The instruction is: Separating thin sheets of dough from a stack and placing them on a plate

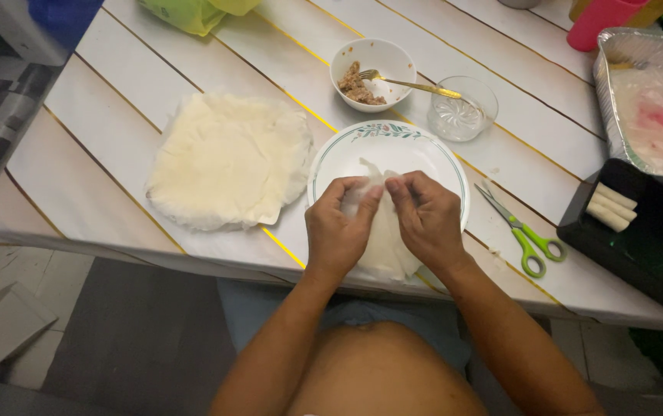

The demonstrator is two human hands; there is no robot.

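A stack of thin wrappers [230, 160] lay on the white table [116, 131], at nine o'clock from the plate [424, 150]. The left hand [337, 231] and the right hand [427, 221] were close together over the plate, with their fingertips almost touching. Both pinched one soft white wrapper [385, 239] that lay on the plate and hung over its near edge. At twelve o'clock from the plate stood a white bowl of brown filling [359, 86] with a gold fork [408, 83] in it. Beside that sat a small glass dish [462, 108]. Green scissors [522, 231] lay at three o'clock. Farther right, a black tray [647, 254] held finished rolls [611, 206].
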